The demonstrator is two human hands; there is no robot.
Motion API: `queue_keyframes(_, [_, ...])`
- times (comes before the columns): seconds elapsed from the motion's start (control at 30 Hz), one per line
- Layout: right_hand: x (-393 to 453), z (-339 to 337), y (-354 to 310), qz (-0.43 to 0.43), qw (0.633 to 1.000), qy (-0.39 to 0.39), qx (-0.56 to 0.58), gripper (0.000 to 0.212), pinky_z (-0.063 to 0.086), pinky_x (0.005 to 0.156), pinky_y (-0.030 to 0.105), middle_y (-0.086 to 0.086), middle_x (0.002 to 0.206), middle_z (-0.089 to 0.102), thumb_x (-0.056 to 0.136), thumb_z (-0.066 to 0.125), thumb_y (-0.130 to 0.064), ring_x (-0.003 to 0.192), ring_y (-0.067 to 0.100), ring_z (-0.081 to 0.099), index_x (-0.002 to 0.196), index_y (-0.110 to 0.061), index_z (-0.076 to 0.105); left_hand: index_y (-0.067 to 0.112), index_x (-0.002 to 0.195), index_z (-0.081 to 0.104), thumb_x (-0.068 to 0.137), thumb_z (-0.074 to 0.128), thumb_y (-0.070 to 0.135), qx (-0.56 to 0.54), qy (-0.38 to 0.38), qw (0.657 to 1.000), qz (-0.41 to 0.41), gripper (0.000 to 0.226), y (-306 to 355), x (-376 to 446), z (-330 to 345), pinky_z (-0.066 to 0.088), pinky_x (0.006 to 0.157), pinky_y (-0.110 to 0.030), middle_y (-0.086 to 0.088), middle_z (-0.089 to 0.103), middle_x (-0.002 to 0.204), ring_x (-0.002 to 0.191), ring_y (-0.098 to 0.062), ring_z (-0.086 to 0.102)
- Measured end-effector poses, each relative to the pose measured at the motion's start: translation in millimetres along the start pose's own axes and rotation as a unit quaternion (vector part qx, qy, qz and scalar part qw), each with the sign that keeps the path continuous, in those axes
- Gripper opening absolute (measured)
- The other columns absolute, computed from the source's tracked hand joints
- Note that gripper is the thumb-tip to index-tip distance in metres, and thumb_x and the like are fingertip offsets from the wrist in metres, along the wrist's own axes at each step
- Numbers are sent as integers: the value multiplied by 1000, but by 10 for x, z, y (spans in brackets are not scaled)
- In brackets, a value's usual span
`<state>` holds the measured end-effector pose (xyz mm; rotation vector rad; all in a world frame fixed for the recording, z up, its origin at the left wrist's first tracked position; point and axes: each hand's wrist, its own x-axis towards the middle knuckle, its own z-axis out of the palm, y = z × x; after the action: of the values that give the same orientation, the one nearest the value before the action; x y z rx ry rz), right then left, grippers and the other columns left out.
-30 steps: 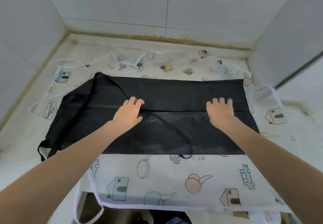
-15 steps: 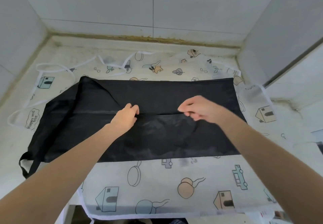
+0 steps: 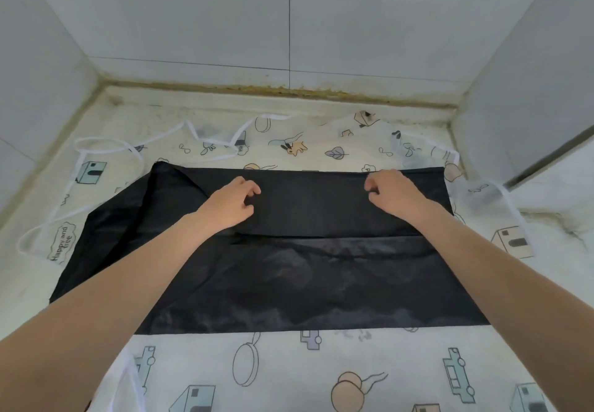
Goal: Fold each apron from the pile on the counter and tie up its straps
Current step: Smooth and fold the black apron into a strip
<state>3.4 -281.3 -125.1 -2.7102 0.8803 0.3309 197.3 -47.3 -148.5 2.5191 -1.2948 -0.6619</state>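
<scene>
A black apron (image 3: 289,270) lies spread across the counter on top of a white apron printed with cartoons (image 3: 289,370). The black one is folded lengthwise, with a fold edge running across its middle. My left hand (image 3: 229,204) lies on the far folded layer, left of centre, fingers curled and pinching the black cloth. My right hand (image 3: 393,194) reaches the far edge on the right, its curled fingers gripping the cloth there. The black straps are hidden. The white apron's straps (image 3: 106,149) loop loosely at the back left.
White tiled walls (image 3: 289,19) close the counter in at the back and on both sides. The stained counter surface (image 3: 559,244) shows at the right. The printed apron hangs over the near counter edge.
Both hands left the middle fold line and moved outward and up toward the black apron's far edge. The loose black strap seen a second ago no longer shows.
</scene>
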Motion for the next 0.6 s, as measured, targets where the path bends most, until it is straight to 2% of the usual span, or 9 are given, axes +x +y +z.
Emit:
queue_keyframes(0.07, [151, 4, -76, -41, 999, -20, -6, 39, 42, 91, 35, 13, 127, 49, 91, 51, -10, 115, 28, 47, 129, -6, 49, 15, 140, 37, 91, 51, 9, 76, -30, 997, 6, 52, -19, 123, -34, 43, 94, -33, -6, 36, 140, 113, -23, 50])
queue_keyframes(0.13, [295, 70, -120, -57, 997, -48, -38, 50, 41, 95, 37, 14, 133, 43, 89, 55, -13, 119, 29, 41, 136, -7, 39, 15, 147, 25, 92, 49, 8, 131, -54, 990, 4, 61, -20, 241, -43, 38, 101, -36, -4, 25, 149, 129, -29, 34])
queue_keyframes(0.27, [500, 153, -104, -30, 992, -74, -97, 61, 35, 99, 42, 14, 136, 37, 88, 60, -23, 124, 32, 37, 139, -9, 31, 15, 149, 18, 90, 49, 9, 180, -71, 981, -12, 66, -21, 468, -47, 33, 105, -41, -4, 17, 154, 135, -31, 22])
queue_keyframes(0.37, [572, 160, -78, -12, 990, -92, -107, 69, 33, 100, 45, 13, 134, 35, 83, 67, -31, 124, 31, 36, 138, -11, 32, 16, 149, 16, 90, 51, 11, 183, -58, 981, -28, 69, -39, 577, -30, 27, 108, -43, -4, 17, 154, 137, -31, 18])
queue_keyframes(0.43, [611, 126, -62, -7, 989, -85, -117, 58, 31, 99, 44, 11, 128, 40, 83, 66, -30, 120, 29, 37, 132, -12, 40, 16, 148, 18, 89, 54, 14, 183, -37, 982, -36, 69, -31, 637, -26, 25, 108, -43, -6, 23, 151, 136, -30, 20])
queue_keyframes(0.5, [619, 46, -47, -22, 991, -79, -105, 37, 31, 95, 40, 10, 121, 45, 87, 61, -20, 110, 27, 43, 120, -11, 50, 15, 144, 28, 89, 55, 19, 224, -16, 974, -32, 61, -30, 669, -59, 27, 105, -41, -8, 35, 143, 130, -30, 27])
queue_keyframes(0.6, [574, -137, 0, -43, 993, -100, -43, 21, 35, 78, 28, 11, 116, 53, 87, 57, -9, 92, 20, 45, 108, -6, 56, 16, 133, 45, 92, 53, 28, 307, -2, 952, -24, 43, -41, 683, -158, 28, 104, -40, -8, 47, 131, 126, -28, 33])
